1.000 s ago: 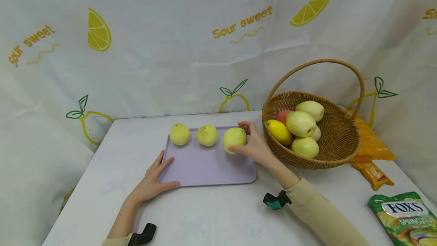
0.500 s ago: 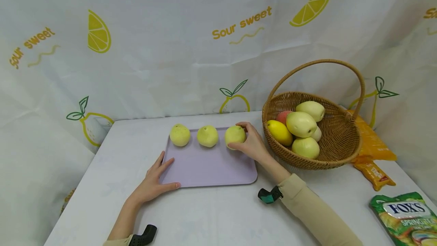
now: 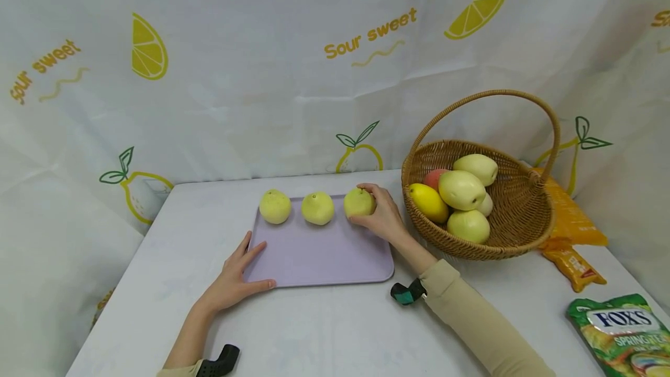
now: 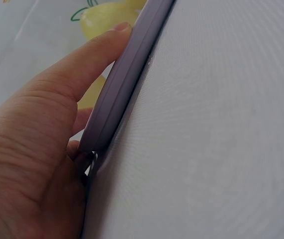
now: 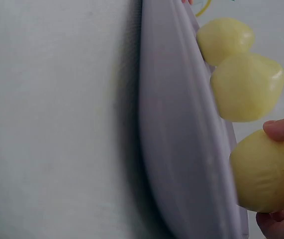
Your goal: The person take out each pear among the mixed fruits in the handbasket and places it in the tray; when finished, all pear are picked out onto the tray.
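Observation:
A lilac tray (image 3: 319, 255) lies on the white table with three yellow-green fruits along its far side: one at the left (image 3: 274, 206), one in the middle (image 3: 317, 208), one at the right (image 3: 358, 202). My right hand (image 3: 384, 217) grips the right fruit between thumb and fingers; the right wrist view shows this fruit (image 5: 266, 172) between thumb and fingertips. My left hand (image 3: 232, 278) rests with spread fingers at the tray's left edge and near corner. In the left wrist view, a digit of that hand (image 4: 37, 124) lies against the tray's rim (image 4: 127, 69).
Right of the tray stands a wicker basket (image 3: 518, 220) with a tall handle, holding a yellow fruit (image 3: 428, 202), a red one (image 3: 434, 178) and several pale green ones (image 3: 462, 189). Orange packets (image 3: 576, 266) and a green FOX'S bag (image 3: 620, 330) lie at the right. A printed cloth (image 3: 235, 103) hangs behind.
My right hand has moved the right fruit slightly away from me, toward the tray's far edge, and its forearm has shifted left. My left hand stays at the tray's left side.

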### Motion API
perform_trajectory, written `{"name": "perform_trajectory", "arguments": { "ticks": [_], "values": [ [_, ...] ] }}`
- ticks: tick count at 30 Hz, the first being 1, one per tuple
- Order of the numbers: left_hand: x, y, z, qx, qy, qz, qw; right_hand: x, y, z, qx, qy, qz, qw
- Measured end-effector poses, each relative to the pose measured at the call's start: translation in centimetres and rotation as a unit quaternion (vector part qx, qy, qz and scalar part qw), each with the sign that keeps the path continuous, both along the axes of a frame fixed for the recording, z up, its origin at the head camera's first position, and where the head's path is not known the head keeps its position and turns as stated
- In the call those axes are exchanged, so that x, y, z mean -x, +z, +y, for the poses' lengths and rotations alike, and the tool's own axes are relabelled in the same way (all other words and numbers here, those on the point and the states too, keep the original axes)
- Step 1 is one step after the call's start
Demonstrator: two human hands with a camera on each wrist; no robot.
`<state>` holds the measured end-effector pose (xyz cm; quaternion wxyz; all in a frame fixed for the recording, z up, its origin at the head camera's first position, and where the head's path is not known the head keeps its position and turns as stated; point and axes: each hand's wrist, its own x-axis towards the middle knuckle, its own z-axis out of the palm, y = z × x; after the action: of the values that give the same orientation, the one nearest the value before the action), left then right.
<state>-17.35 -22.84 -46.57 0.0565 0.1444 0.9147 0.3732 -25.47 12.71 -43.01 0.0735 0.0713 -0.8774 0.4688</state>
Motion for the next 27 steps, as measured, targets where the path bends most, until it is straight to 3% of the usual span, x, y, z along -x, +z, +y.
{"name": "perform_trajectory", "arguments": {
  "ticks": [12, 27],
  "values": [
    [0.0, -0.1, -0.1, -0.003, -0.002, 0.004, 1.0, 0.5, -0.2, -0.3, -0.014, 0.016, 0.021, 0.9996],
    [0.0, -0.2, -0.2, -0.004, -0.004, 0.005, 1.0, -1.5, 0.0, 0.2, -0.023, 0.024, 0.011, 0.9994]
  ]
}}
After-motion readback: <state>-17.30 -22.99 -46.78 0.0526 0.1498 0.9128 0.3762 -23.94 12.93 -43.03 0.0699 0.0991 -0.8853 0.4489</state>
